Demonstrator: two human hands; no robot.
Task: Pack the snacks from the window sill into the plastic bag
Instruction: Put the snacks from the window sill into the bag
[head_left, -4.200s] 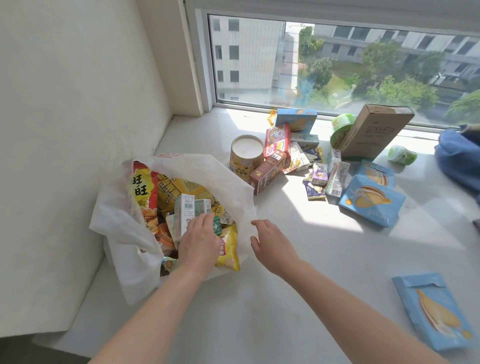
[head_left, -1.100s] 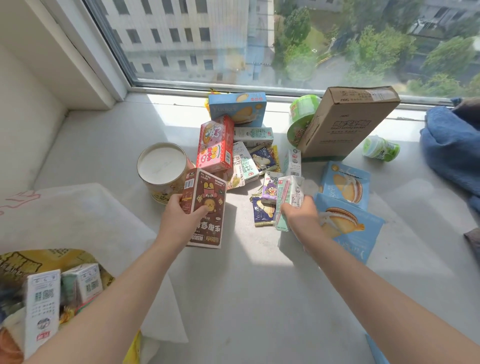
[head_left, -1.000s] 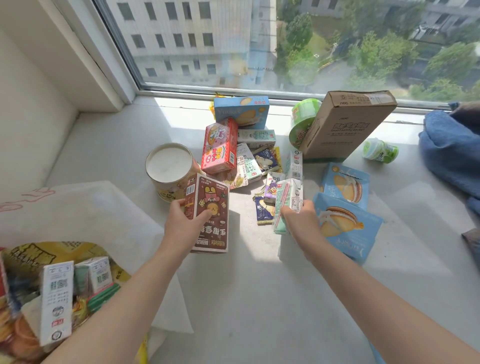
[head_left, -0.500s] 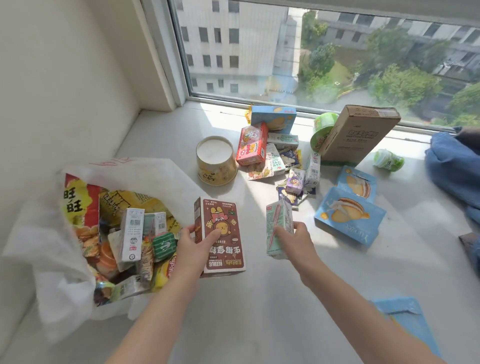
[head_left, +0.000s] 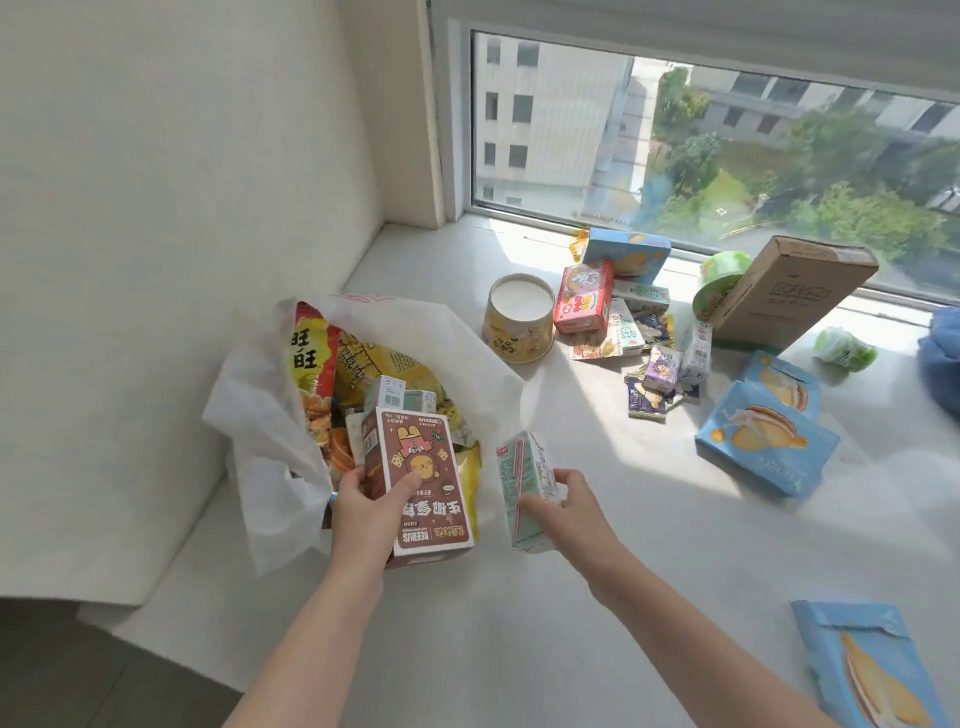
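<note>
My left hand (head_left: 363, 512) grips the brown box (head_left: 415, 480) over the plastic bag (head_left: 260, 415); my right hand (head_left: 569, 512) pinches the green carton (head_left: 519, 491).

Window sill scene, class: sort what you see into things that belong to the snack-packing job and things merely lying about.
Belongs to the job:
plastic bag
brown snack box, gripped by left hand
green drink carton, gripped by right hand
red snack box
yellow tub

Lying about:
cardboard box
blue cloth

High-rise home, wide window sill (head_left: 597, 519), snacks (head_left: 582, 296), buildings below
</note>
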